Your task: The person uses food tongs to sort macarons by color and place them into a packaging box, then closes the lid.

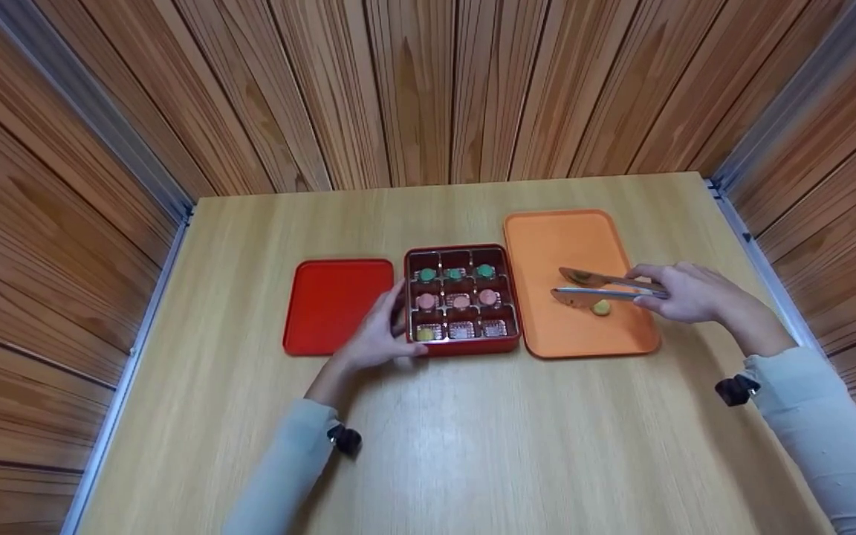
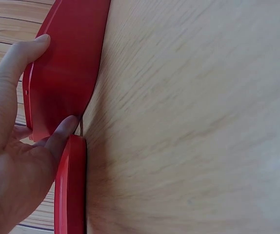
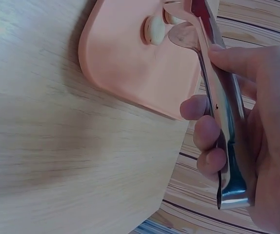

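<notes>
Right hand: a pair of metal tongs (image 1: 599, 288) is gripped by the right hand (image 1: 684, 292), fingers curled round the handle end; in the right wrist view the fingers (image 3: 206, 134) are seen wrapped over the steel arms.
Tongs: the arms are held slightly apart over the orange tray (image 1: 547, 238), the tips pointing toward the red box; a dark-green piece (image 1: 584, 277) is seen at the upper tip, though whether it is pinched cannot be told.
Yellow sweet: a small round yellow sweet (image 1: 601, 307) is lying on the orange tray, just beside the lower arm of the tongs; it is also seen on the tray in the right wrist view (image 3: 154, 29).
Left hand: the left hand (image 1: 376, 338) is laid against the near-left corner of the red box (image 1: 464, 346), thumb and fingers spread along its wall, which is touched rather than clasped.
Red box: nine compartments are shown, with green sweets (image 1: 426, 275) in the far row, pink sweets (image 1: 458, 301) in the middle row, and foil cups in the near row, one yellow sweet (image 1: 424, 334) being in the near-left cup.
Red lid: the lid (image 1: 335, 305) is lying flat just left of the box.
Table: everything is set on a pale wooden table (image 1: 472, 446), enclosed by wood-panelled walls.
</notes>
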The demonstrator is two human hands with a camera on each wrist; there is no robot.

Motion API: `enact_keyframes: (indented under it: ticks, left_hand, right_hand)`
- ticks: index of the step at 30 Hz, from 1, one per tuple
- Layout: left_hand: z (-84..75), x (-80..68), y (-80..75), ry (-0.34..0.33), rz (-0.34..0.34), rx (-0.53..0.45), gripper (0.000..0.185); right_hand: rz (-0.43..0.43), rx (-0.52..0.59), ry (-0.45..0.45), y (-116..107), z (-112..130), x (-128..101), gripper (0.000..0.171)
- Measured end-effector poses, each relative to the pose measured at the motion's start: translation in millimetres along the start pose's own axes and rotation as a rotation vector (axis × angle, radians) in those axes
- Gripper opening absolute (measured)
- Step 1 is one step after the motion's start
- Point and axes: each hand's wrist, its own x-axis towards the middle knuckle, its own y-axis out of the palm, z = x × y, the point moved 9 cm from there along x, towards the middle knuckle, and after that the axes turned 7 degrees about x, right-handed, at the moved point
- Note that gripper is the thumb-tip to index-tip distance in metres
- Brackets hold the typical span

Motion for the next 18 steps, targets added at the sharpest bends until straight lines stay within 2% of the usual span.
enact_keyframes:
  ticks: [8, 18]
  left_hand:
    - [0.6, 0.2, 1.7, 0.006, 0.005, -0.004, 0.131]
    - [0.0, 0.5, 1.8, 0.004, 0.005, 0.002, 0.130]
  right_hand:
    - [0.004, -0.002, -0.016, -0.7, 2.2, 0.6, 0.039]
    - [0.037, 0.018, 0.005, 1.0, 0.0, 0.8, 0.039]
